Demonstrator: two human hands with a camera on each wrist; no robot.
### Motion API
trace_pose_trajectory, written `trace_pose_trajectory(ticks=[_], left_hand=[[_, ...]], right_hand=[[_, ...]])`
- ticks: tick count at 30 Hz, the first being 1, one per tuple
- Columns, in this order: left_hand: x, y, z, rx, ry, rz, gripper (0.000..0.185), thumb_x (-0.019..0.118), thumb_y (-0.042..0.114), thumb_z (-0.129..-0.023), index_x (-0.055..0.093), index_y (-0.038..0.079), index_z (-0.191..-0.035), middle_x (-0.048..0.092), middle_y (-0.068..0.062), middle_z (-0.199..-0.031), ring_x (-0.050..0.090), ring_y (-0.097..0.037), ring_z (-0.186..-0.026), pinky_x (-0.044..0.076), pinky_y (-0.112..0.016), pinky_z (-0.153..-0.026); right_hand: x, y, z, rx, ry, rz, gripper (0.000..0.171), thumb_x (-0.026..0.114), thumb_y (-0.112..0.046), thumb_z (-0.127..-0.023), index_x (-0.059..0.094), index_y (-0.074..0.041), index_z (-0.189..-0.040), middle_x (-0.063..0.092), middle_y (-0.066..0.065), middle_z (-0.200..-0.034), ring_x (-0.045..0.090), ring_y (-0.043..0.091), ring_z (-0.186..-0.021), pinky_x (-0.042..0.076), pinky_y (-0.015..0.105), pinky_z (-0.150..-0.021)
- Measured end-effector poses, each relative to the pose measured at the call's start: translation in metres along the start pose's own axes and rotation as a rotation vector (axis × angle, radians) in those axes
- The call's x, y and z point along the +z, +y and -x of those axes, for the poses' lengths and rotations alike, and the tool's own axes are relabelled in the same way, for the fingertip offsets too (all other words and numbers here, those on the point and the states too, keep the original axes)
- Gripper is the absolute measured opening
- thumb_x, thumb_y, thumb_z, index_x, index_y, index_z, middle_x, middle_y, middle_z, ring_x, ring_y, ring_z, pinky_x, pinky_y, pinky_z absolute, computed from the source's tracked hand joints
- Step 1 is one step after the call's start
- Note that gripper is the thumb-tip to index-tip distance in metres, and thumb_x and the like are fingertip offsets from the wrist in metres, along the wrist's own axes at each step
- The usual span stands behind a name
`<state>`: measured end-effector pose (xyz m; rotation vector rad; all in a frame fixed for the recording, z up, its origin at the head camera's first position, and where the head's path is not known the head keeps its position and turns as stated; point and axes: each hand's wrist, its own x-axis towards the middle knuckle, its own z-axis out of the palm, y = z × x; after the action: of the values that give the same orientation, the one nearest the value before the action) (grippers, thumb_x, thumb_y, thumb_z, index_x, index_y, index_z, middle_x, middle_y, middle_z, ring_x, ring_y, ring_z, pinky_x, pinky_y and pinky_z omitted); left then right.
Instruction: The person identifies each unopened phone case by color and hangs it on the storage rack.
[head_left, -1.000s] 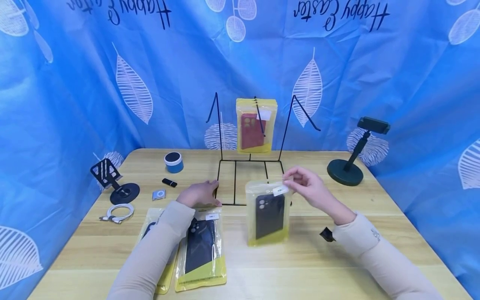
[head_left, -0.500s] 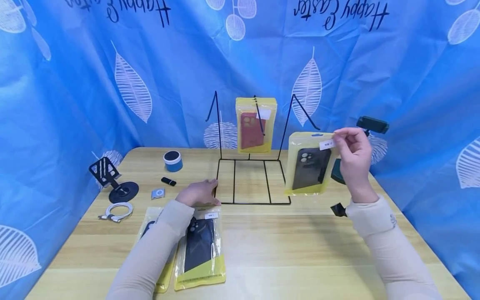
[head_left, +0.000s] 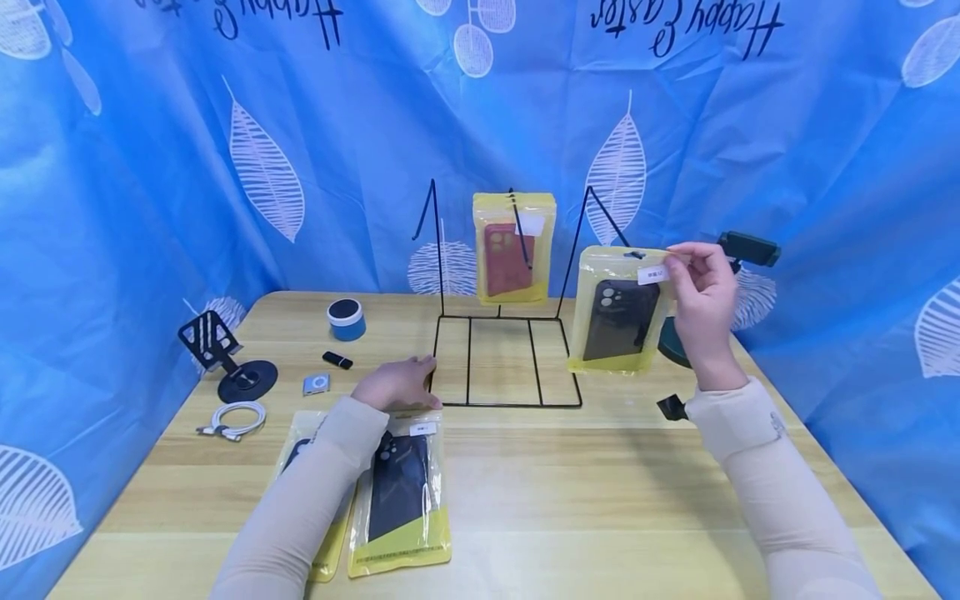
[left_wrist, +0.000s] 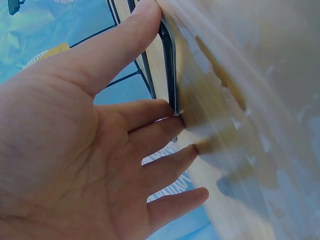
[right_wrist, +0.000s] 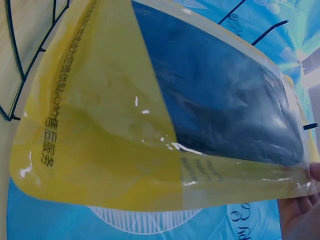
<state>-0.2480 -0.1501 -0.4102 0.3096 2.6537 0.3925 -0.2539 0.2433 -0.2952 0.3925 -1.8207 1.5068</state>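
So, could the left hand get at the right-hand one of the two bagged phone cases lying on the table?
Probably yes: the left hand touches the black wire rack, and that bagged phone case lies right by it, with nothing seen resting on top. It would likely only need to leave the rack.

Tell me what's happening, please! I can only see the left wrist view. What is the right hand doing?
Observer: The right hand pinches the top corner of a yellow-bottomed pouch.

Operator: Ooh, what's inside it?

Observer: A dark phone case, seen through the clear plastic.

Operator: Is it on the hook?

Observer: In the head view, the pouch's hanging hole meets the tip of the right-hand hook; I can't tell whether the hook goes through.
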Motion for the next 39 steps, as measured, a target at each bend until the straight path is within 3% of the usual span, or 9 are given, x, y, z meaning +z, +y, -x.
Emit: trace_pose_trajectory(ticks=[9, 17, 22, 32, 39], left_hand=[[0.003, -0.004, -0.005, -0.01, 0.003, 0.005, 0.091, 0.071, 0.046, -0.089, 0.024, 0.01, -0.158, 0.02, -0.011, -0.166, 0.02, -0.035, -0.152, 0.025, -0.056, -0.121], [0.002, -0.001, -0.002, 0.006, 0.012, 0.004, 0.089, 0.071, 0.044, -0.09, 0.026, 0.009, -0.158, 0.021, -0.012, -0.165, 0.022, -0.035, -0.152, 0.026, -0.055, -0.121], [0.002, -0.002, -0.002, 0.004, 0.023, -0.01, 0.09, 0.072, 0.044, -0.089, 0.026, 0.01, -0.158, 0.022, -0.011, -0.165, 0.023, -0.035, -0.151, 0.026, -0.054, -0.121], [0.004, -0.004, -0.004, -0.01, 0.018, 0.009, 0.091, 0.072, 0.046, -0.088, 0.026, 0.012, -0.158, 0.021, -0.011, -0.165, 0.021, -0.035, -0.152, 0.024, -0.056, -0.121], [0.004, -0.005, -0.005, -0.018, 0.025, 0.002, 0.09, 0.072, 0.046, -0.088, 0.027, 0.013, -0.158, 0.022, -0.01, -0.165, 0.022, -0.035, -0.152, 0.026, -0.056, -0.121]], right_hand=[[0.022, 0.026, -0.031, 0.042, -0.023, -0.048, 0.015, 0.06, -0.007, -0.098, 0.064, -0.009, -0.112, 0.065, -0.007, -0.101, 0.061, 0.005, -0.088, 0.05, 0.014, -0.075], [0.042, 0.051, -0.069, 0.139, -0.031, 0.018, 0.02, 0.06, -0.013, -0.099, 0.06, -0.012, -0.119, 0.064, -0.009, -0.097, 0.058, 0.004, -0.083, 0.047, 0.016, -0.073], [0.053, 0.067, -0.09, 0.145, -0.029, 0.038, 0.021, 0.062, -0.014, -0.098, 0.061, -0.012, -0.119, 0.064, -0.013, -0.092, 0.055, 0.002, -0.078, 0.044, 0.017, -0.071], [0.067, 0.084, -0.107, 0.151, -0.036, 0.153, 0.024, 0.059, -0.018, -0.099, 0.06, -0.009, -0.121, 0.054, -0.014, -0.082, 0.048, 0.002, -0.074, 0.04, 0.019, -0.071], [0.071, 0.09, -0.113, 0.173, -0.03, 0.176, 0.025, 0.063, -0.022, -0.098, 0.06, -0.012, -0.121, 0.059, -0.014, -0.087, 0.054, 0.0, -0.082, 0.044, 0.018, -0.078]])
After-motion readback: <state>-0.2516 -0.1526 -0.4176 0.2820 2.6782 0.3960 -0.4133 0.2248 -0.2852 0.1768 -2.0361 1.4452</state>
